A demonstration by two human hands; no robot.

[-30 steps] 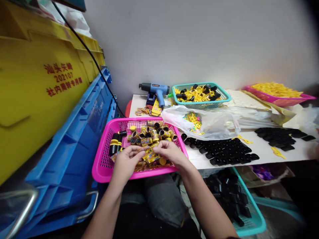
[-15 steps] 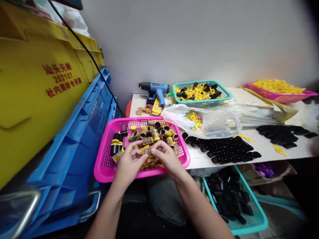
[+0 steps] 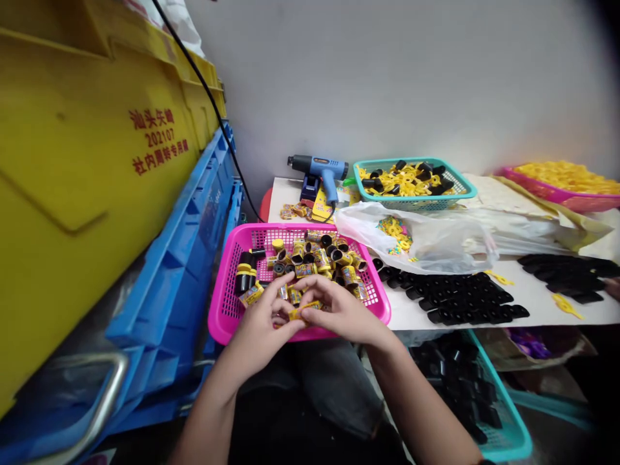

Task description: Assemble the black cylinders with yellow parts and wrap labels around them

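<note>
Both my hands meet over the near side of a pink mesh basket (image 3: pixel 219 297). Between them is a small yellow printed label sleeve (image 3: pixel 310 309), partly covered by my fingers. My left hand (image 3: pixel 265 318) is closed around its left end, thumb towards me. My right hand (image 3: pixel 341 311) pinches the other end between thumb and curled fingers. Just beyond my fingers lie several small black cylinders with yellow printed wraps (image 3: pixel 322 259), some showing open black ends. Black bottles with yellow caps (image 3: pixel 243 278) are at the basket's left side.
Blue and yellow crates (image 3: pixel 87 161) stand close on my left. Behind are a heat gun (image 3: pixel 324 169), a teal basket (image 3: pixel 465 187) and a plastic bag (image 3: pixel 450 242). Rows of black parts (image 3: pixel 455 294) lie right. Another person's hand (image 3: pixel 613 287) shows at the right edge.
The view has swung left, so the scene sits further right. My hands have drawn nearer to the basket's front edge, and my right fingers are more curled around the yellow label sleeve.
</note>
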